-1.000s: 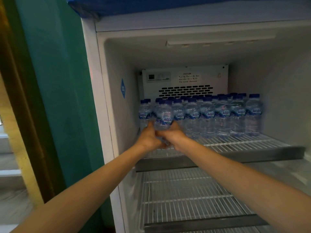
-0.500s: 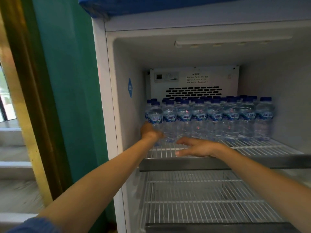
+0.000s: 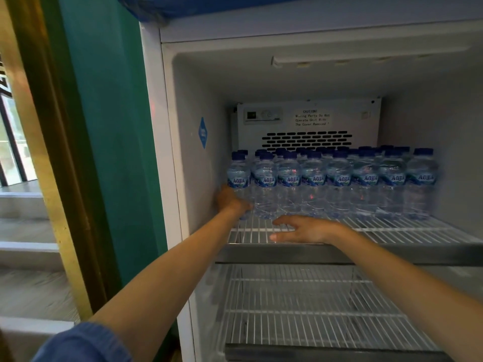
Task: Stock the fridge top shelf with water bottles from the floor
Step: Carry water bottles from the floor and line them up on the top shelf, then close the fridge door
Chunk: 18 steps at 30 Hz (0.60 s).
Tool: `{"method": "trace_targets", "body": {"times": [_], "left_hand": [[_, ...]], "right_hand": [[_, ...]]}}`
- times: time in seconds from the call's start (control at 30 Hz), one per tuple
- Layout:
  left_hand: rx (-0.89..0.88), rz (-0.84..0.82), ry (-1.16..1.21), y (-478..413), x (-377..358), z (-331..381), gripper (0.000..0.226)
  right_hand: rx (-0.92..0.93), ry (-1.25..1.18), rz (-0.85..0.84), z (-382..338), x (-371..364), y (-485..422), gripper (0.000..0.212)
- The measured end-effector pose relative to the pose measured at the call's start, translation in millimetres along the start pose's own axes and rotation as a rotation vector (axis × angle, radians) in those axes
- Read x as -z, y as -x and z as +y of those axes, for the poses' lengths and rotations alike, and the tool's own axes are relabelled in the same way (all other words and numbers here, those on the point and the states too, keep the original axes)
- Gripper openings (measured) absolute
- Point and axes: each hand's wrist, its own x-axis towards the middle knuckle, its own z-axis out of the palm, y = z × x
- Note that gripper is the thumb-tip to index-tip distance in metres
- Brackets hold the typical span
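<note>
Placing step: left hand (image 3: 230, 202) gripped leftmost bottle (image 3: 237, 176) low, centre-left of frame, seating it on top shelf (image 3: 392, 232). Right hand (image 3: 305, 229) lay flat, empty, on shelf wires. Next likely: release, fetch another from below frame.

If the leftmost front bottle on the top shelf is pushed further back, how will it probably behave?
The bottle looks full, so probably heavy for its size. It is tall and narrow on a wire shelf, so it may tip or catch on the wires. Neighbouring bottles stand close on its right, likely steadying it.
</note>
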Motion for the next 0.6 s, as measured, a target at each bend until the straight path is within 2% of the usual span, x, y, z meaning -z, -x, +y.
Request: {"method": "trace_targets", "body": {"times": [0.2, 0.37, 0.5, 0.6], "left_hand": [[-0.027, -0.016, 0.089, -1.3, -0.4, -6.6, 0.068], [-0.026, -0.037, 0.068, 1.3, 0.5, -7.3, 0.068], [0.059, -0.085, -0.009, 8.4, 3.2, -3.4, 0.058], [0.039, -0.098, -0.115, 22.2, 10.2, -0.3, 0.044]], "right_hand": [[0.007, 0.010, 0.007, -0.5, -0.1, -1.5, 0.072], [0.012, 0.007, 0.013, 2.0, -0.9, -4.2, 0.072], [0.000, 0.003, 0.033, 3.2, -1.3, -4.2, 0.071], [-0.014, 0.045, 0.072, -1.5, 1.6, 3.0, 0.062]]}}
